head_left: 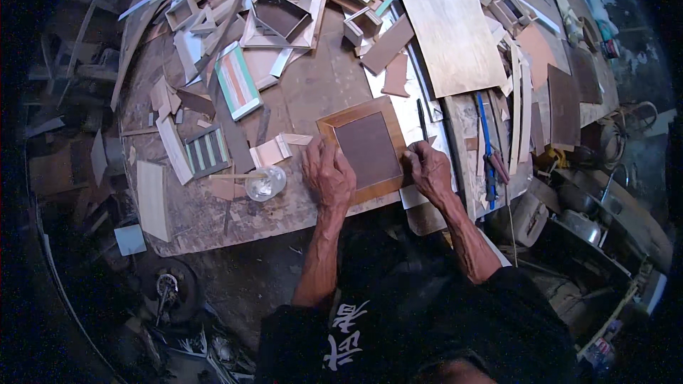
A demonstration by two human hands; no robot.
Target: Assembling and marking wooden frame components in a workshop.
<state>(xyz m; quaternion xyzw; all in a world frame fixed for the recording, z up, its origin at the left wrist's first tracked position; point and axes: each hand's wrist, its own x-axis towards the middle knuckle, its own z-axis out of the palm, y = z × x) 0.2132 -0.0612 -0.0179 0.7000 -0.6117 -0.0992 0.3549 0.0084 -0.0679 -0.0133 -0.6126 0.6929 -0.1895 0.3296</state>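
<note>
A square wooden frame with a flat dark brown panel inside lies at the bench's near edge, right in front of me. My left hand is closed over its left side, fingers curled on the rim. At the opposite side, my right hand has its fingers pinched together against the right rim. Whether a small item is also between those fingertips, I cannot make out. A clear jar with a thin stick across it stands left of my left hand.
The worn wooden workbench carries many offcuts. A large plywood sheet lies at the back right, near a blue bar clamp. A striped wood panel and a small slatted piece lie to the left. A wheel stands below.
</note>
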